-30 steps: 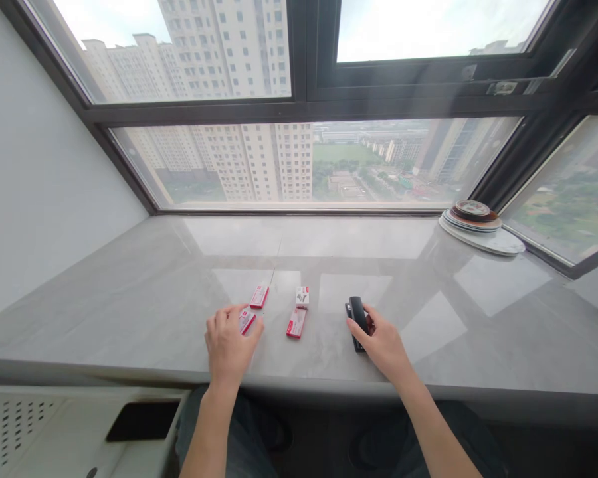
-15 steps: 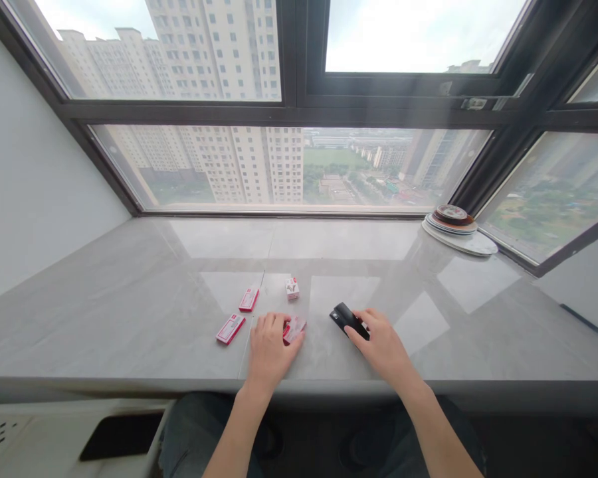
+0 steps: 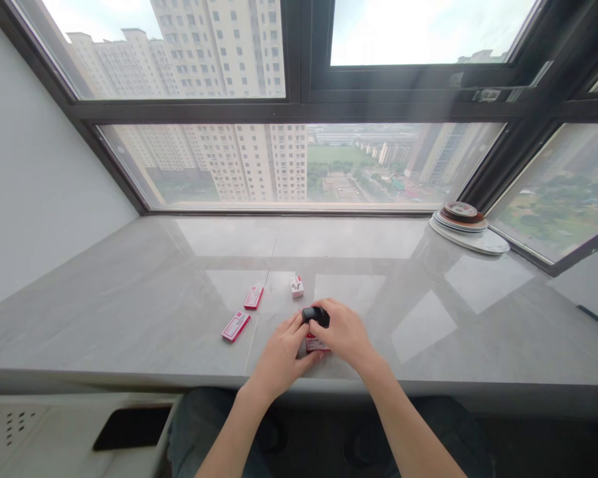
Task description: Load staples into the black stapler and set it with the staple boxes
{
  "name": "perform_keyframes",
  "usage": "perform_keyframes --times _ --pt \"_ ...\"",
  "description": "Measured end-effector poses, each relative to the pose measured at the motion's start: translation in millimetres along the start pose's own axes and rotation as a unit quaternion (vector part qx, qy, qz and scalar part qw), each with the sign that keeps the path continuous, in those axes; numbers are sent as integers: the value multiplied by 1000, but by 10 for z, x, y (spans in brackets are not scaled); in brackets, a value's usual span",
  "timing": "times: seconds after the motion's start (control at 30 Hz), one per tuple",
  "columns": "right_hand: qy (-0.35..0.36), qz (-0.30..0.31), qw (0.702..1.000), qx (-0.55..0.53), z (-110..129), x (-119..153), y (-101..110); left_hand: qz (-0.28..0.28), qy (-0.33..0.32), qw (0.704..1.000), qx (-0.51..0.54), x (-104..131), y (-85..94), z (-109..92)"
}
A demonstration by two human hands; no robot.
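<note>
The black stapler-like object (image 3: pixel 315 315) is gripped by my right hand (image 3: pixel 343 330), directly above a red and white box (image 3: pixel 317 343). My left hand (image 3: pixel 284 352) holds that box from its left and near sides, thumb along the near edge, fingertips close to the black object. Both hands partly cover the box. Left of them, two flat red and white boxes (image 3: pixel 254 297) (image 3: pixel 236 326) lie on the counter. Behind my hands stands a small white box (image 3: pixel 296 286) with red print.
The grey counter (image 3: pixel 129 318) runs under a dark-framed window (image 3: pixel 289 111). At the back right corner sits a stack of plates (image 3: pixel 466 229). A white wall (image 3: pixel 44 166) borders the left side. Below the counter at left is a white piece (image 3: pixel 64 431) with a black patch.
My right hand has carried the black object left, over the red and white box. My left hand and that box have moved slightly right and nearer. The view has shifted slightly.
</note>
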State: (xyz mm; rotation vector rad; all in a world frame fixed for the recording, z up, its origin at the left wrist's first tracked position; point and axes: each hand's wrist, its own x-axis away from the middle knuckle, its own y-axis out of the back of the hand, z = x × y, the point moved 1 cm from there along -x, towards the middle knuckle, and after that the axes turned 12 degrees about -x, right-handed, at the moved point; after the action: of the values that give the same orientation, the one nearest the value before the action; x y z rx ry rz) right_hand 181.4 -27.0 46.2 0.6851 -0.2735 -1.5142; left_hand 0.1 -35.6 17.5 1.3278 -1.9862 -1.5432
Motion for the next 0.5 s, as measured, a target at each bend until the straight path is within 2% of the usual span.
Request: perform_keyframes --times 0.2,0.3,0.37,0.43,0.5 --pt "-64 -79 995 14 69 -38 -102 12 -9 1000 -13 10 10 31" --pt "-83 -142 981 -104 13 -47 -44 18 0 1000 -24 20 6 32" --pt "-111 -189 946 -239 -132 -15 57 24 10 999 -30 32 9 40" --pt "-148 -227 895 -355 -354 63 204 28 12 999 -26 45 28 44" --pt "-195 -241 855 -415 -602 188 376 27 14 999 -14 56 62 41"
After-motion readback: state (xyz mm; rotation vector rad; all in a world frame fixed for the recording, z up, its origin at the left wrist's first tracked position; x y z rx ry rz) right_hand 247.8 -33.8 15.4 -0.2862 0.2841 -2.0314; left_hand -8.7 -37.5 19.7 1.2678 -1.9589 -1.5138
